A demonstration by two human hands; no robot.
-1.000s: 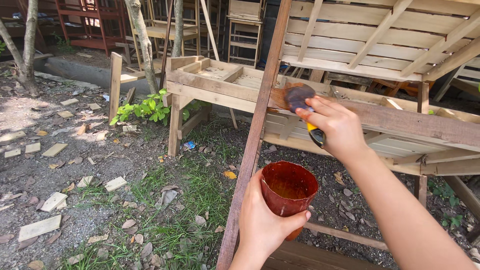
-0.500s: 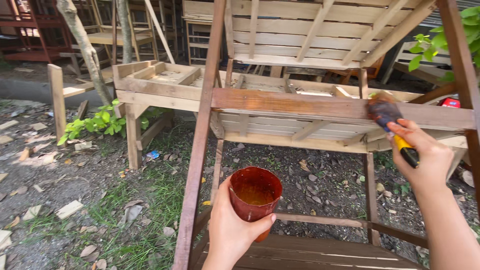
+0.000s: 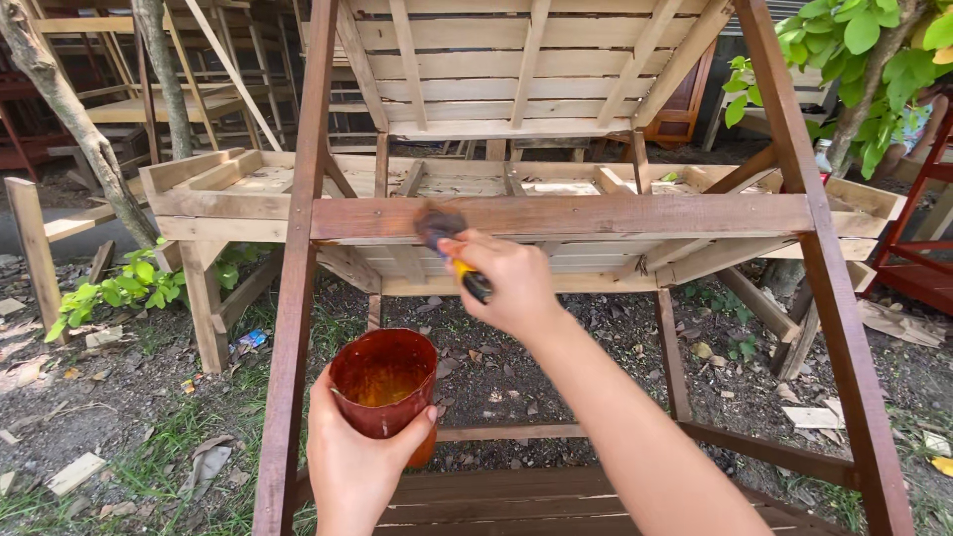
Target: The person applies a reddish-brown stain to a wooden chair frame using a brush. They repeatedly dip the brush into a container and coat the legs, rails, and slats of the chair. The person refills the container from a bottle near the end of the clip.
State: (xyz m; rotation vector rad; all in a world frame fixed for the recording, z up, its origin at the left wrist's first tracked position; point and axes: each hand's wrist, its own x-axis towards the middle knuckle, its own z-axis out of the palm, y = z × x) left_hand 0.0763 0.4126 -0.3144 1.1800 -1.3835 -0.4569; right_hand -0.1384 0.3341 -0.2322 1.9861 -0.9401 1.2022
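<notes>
At centre frame a stain-dark brush (image 3: 444, 230), gripped tight in the right hand (image 3: 506, 283), pressed against the wooden crossbar (image 3: 596, 213), while the left hand (image 3: 359, 459), wrapped around a tilted brown cup of stain (image 3: 384, 382) at lower left, risked slopping liquid onto the lower slats (image 3: 516, 501).

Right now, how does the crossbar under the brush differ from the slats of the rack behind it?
The crossbar is reddish brown and looks stained along its length; the slats are pale, bare wood. The crossbar is one wide plank set level between the slanted legs; the slats are several narrower boards spaced apart. The right hand holds the brush on the crossbar, not on the slats. Both are rough wood.
</notes>
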